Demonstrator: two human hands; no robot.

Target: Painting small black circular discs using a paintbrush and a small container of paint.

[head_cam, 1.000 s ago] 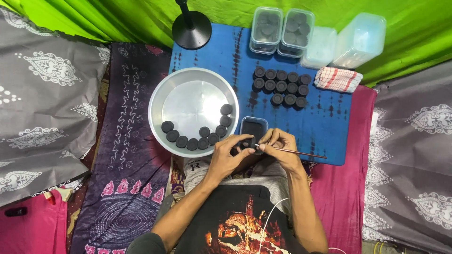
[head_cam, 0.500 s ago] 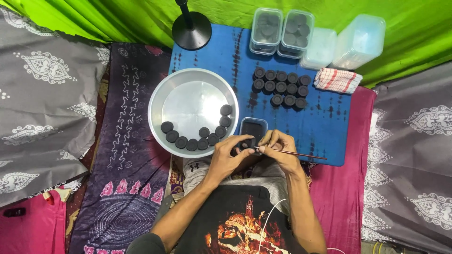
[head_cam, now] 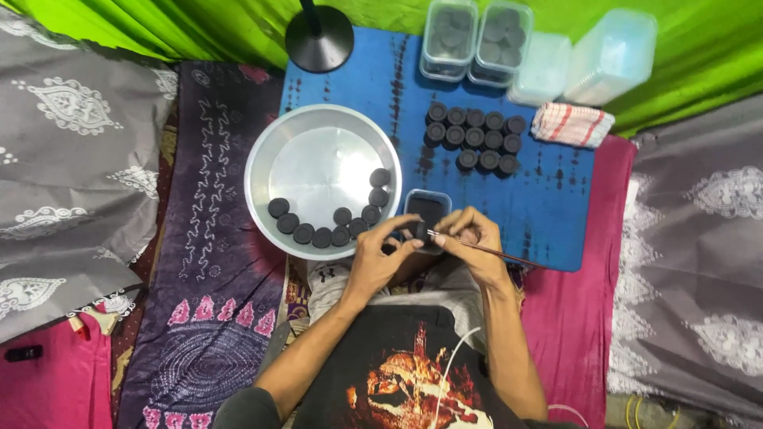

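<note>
Head view: left hand (head_cam: 380,258) pinched small black cap (head_cam: 419,231), right hand (head_cam: 469,242) gripped thin brush (head_cam: 497,254). Cap sat between both hands, just below dark tub (head_cam: 429,205). Brush axis ran right-down, tip on cap. Bowl (head_cam: 262,159) left of hands.

A small round black cap (head_cam: 419,231) sits pinched in the left hand's (head_cam: 381,258) fingertips, just over the small square dark-filled plastic tub (head_cam: 427,207). A thin brown-handled brush (head_cam: 486,252) — held in the right hand (head_cam: 470,246) — lies nearly level, tip touching the cap.
</note>
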